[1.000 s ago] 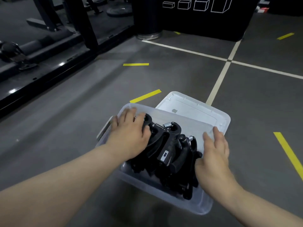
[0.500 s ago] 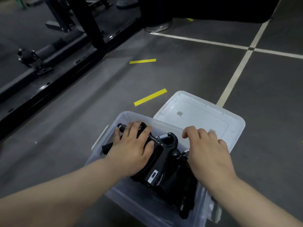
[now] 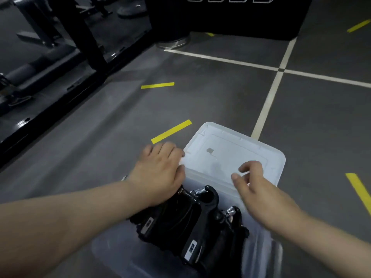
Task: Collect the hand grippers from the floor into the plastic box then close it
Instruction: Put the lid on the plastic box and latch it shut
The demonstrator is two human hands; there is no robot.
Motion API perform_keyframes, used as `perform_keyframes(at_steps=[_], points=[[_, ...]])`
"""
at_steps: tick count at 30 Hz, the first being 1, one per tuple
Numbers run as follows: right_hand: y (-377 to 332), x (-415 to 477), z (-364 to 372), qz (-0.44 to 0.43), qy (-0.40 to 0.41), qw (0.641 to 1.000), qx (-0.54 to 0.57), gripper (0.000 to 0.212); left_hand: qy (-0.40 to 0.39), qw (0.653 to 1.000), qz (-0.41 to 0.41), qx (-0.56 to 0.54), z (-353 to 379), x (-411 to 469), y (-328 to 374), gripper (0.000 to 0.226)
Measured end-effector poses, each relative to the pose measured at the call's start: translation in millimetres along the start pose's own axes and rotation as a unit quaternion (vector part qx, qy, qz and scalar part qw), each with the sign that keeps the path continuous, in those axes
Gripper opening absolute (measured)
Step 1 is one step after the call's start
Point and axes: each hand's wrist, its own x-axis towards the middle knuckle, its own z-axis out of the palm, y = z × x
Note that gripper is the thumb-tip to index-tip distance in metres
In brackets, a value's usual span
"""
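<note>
Gym floor, dark grey, white lines crossing at 1 o'clock, yellow tape strips scattered. Black rack frame at 10 o'clock. Plastic box at 6 o'clock holds black hand grippers. Lid just beyond the box. Left hand pinches the lid's left edge; right hand loose, fingers curled over the lid, grasping nothing.

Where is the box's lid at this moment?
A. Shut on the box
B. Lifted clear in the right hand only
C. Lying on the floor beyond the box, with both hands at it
C: the lid lies flat behind the open plastic box, left hand on its near corner, right hand over its near edge.
</note>
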Motion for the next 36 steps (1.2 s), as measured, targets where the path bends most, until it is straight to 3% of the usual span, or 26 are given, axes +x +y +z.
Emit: perform_keyframes(at_steps=[2, 3, 6, 8, 11, 14, 17, 19, 22, 25, 29, 32, 36], points=[[12.5, 39.5, -14.9, 0.081, -0.033, 0.984, 0.157, 0.033, -0.055, 0.994, -0.058, -0.079, 11.9, 43.0, -18.0, 0.026], [24.7, 58.7, -18.9, 0.121, -0.040, 0.978, 0.166, 0.032, -0.129, 0.980, -0.096, -0.121, 23.5, 66.8, -27.0, 0.019], [71.2, 102.1, -18.7, 0.249, 0.029, 0.954, 0.165, 0.024, -0.349, 0.892, -0.191, -0.216, 59.8, 122.3, -41.9, 0.016], [95.9, 118.4, -17.5, 0.285, 0.075, 0.941, 0.165, 0.018, -0.395, 0.849, -0.213, -0.279, 82.3, 136.9, -45.2, 0.025], [117.5, 128.3, -14.7, 0.324, 0.111, 0.912, 0.228, 0.008, -0.432, 0.824, -0.195, -0.310, 103.9, 140.0, -41.0, 0.028], [133.8, 128.5, -2.8, 0.323, 0.149, 0.914, 0.196, 0.006, -0.427, 0.814, -0.223, -0.324, 109.1, 140.2, -43.0, 0.040], [134.4, 122.6, 4.1, 0.285, 0.147, 0.931, 0.174, 0.010, -0.388, 0.849, -0.224, -0.280, 104.5, 144.6, -47.9, 0.036], [135.9, 123.0, 7.0, 0.272, 0.125, 0.934, 0.194, 0.008, -0.401, 0.800, -0.267, -0.357, 100.2, 141.2, -47.6, 0.014], [131.9, 121.9, 8.3, 0.256, 0.110, 0.936, 0.213, 0.006, -0.419, 0.742, -0.304, -0.427, 96.1, 132.7, -47.9, 0.024], [127.5, 119.4, 1.6, 0.234, 0.109, 0.930, 0.261, 0.012, -0.391, 0.716, -0.344, -0.465, 88.6, 127.5, -54.4, 0.027], [108.3, 103.3, -20.7, 0.136, 0.143, 0.919, 0.340, 0.024, -0.261, 0.711, -0.358, -0.546, 57.2, 118.9, -62.4, 0.022], [85.5, 86.8, -33.9, 0.039, 0.153, 0.923, 0.351, 0.021, -0.214, 0.657, -0.332, -0.642, 22.7, 103.0, -63.2, 0.048], [58.5, 60.9, -41.9, -0.030, 0.190, 0.932, 0.305, 0.028, -0.239, 0.597, -0.310, -0.700, -9.4, 78.9, -67.5, 0.052]])
